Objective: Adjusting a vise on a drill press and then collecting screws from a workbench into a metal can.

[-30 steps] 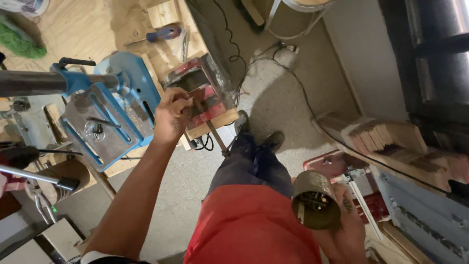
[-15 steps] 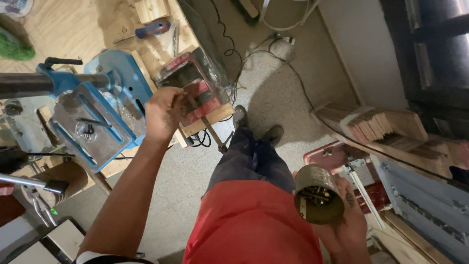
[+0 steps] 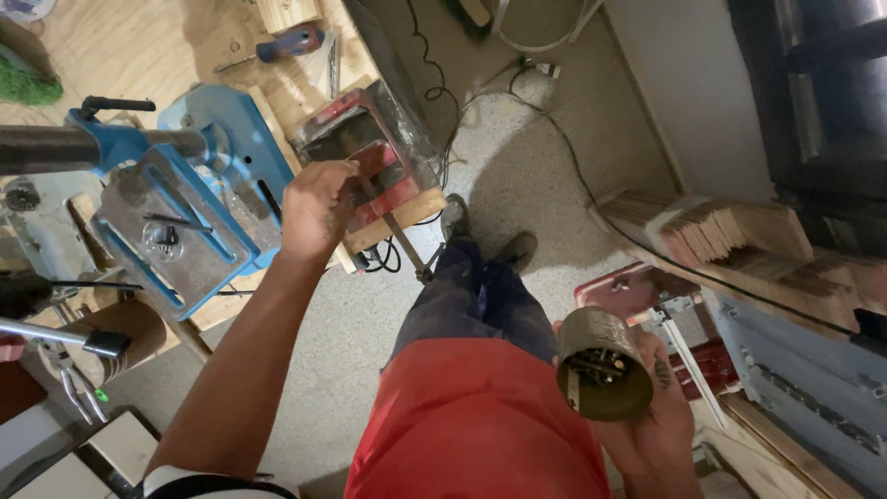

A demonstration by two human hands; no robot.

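Landmark: red vise point(image 3: 370, 176) on surface edge. Left of it, blue drill-press table point(image 3: 185, 231). I see left hand point(image 3: 314, 211) on vise's left side, grip narrow, fingers curled at its jaw; held object, if any, hidden. Vise screw handle runs down-right from there. Well right and below vise: right hand point(image 3: 651, 420), grip wrapped round metal can point(image 3: 599, 362), open mouth toward camera, small parts inside. Left hand nearer vise.

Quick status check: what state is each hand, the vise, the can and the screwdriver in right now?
Left hand: closed at the red bench vise.
Red bench vise: sits on the wooden workbench; handle bar hangs over the edge.
Right hand: gripping a can.
Dull metal can: open end tilted upward, small hardware inside.
Blue-handled screwdriver: lying flat, untouched.
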